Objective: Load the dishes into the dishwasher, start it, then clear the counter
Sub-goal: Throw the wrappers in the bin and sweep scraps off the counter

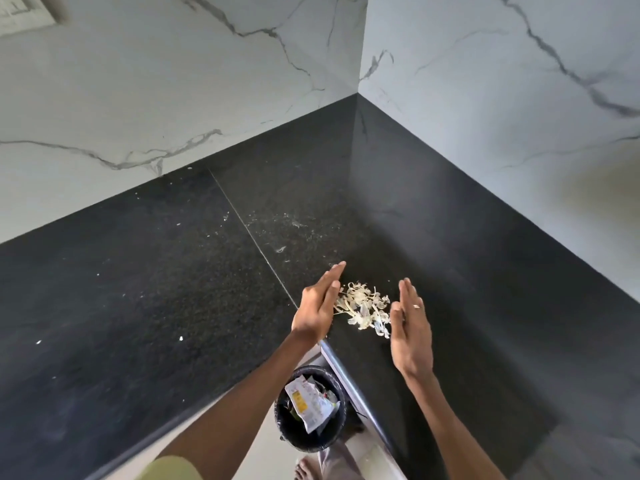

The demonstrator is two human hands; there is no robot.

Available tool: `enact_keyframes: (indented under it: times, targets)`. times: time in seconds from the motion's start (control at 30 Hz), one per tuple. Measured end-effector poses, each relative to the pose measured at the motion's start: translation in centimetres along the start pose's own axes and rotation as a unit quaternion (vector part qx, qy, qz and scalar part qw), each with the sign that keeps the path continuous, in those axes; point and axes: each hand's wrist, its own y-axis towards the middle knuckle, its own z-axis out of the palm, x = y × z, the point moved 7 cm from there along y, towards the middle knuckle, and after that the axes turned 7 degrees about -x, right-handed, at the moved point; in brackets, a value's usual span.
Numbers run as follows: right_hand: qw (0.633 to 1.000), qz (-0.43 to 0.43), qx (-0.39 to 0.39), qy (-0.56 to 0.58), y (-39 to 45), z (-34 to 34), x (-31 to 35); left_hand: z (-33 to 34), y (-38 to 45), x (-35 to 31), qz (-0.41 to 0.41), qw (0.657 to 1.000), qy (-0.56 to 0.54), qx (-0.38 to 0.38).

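**Peelings hemmed in between two hands on a corner counter**

A small heap of pale, papery peelings (363, 310) is seen on a black speckled counter (156, 306), near its inner front edge where two runs of worktop meet. The heap is flanked by two bare hands set on edge. The left hand (317, 306) stands at the pile's nine o'clock, fingers straight and together, their tips pointing toward twelve; its edge lies against the scraps. The right hand (412, 334) is held at three o'clock, fingers likewise straight and unclenched, a ring (416, 306) worn on one of them. Nothing is gripped by either hand.

Loose crumbs and white flecks (277, 233) are scattered across the counter from nine to twelve o'clock of the heap. Marble-veined wall panels (173, 98) rise behind the counter on both sides of the corner.

Below the counter's edge, at six o'clock of the pile, a black bin (311, 441) is stood on a pale floor, a crumpled wrapper (311, 403) lying inside it. A bare foot (306, 469) is visible beside the bin.
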Motion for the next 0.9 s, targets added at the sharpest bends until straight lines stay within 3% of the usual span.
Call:
enact_keyframes:
  times: [0.2,0.3,0.5,0.63,0.7,0.8,0.9]
  targets:
    - [0.985,-0.077,0.122,-0.095,2.0,5.0,2.8,0.0,0.2,0.1,-0.004,1.000,0.001,-0.021]
    - [0.966,-0.155,0.161,-0.127,2.3,7.2,4.6,-0.1,0.2,0.2,0.001,0.999,-0.011,-0.036]
    - [0.962,-0.181,0.156,-0.131,2.3,7.5,4.6,0.6,0.1,0.1,0.019,0.999,0.031,-0.017]
    - [0.958,-0.191,0.162,-0.137,1.7,7.7,5.2,-0.4,0.0,1.7,-0.069,0.991,-0.086,-0.080]
    - [0.971,-0.177,0.129,-0.099,1.7,6.7,5.6,-0.8,-0.3,2.1,-0.129,0.967,-0.180,-0.127]
    - [0.984,-0.163,0.046,-0.058,1.8,5.0,5.9,-1.4,-2.1,2.4,-0.161,0.894,-0.346,-0.234]
    - [0.979,-0.183,0.064,-0.063,1.7,5.3,5.8,-1.4,-5.8,2.5,-0.165,0.813,-0.443,-0.339]
